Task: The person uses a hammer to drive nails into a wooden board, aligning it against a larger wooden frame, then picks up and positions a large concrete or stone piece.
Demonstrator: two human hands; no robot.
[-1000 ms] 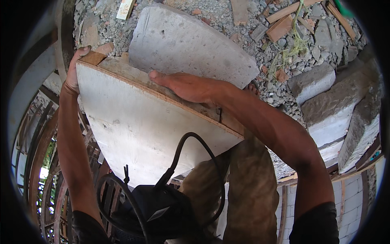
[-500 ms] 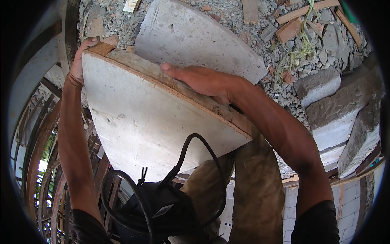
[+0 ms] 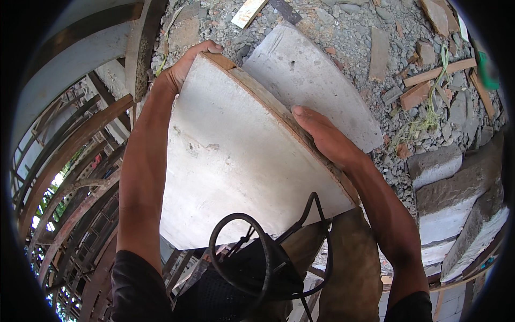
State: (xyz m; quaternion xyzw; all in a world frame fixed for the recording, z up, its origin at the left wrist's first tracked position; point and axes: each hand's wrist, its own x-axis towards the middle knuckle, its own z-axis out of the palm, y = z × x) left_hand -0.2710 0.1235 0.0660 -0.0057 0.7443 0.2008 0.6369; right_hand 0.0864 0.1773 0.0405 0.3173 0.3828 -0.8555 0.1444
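A broad white panel with a rough wooden edge strip tilts in front of my body. My left hand is closed around its upper left corner, thumb lying over the top. Farther right along the same edge rests my right hand, its thumb on the wood and its other fingers hidden against the far side. Just beyond the edge, a pale concrete slab lies flat on rubble, partly covered by the panel and my right hand.
Gravel and rubble spread across the far ground. Wood strips, a brick piece and dry straw lie at right. Concrete blocks stack nearer. Dark curved-looking bars stand at left. A black cable loops before me.
The view has shifted, so the panel, slab and both hands sit farther right in it. The panel's edge slopes more steeply. Both hands keep their places on it.
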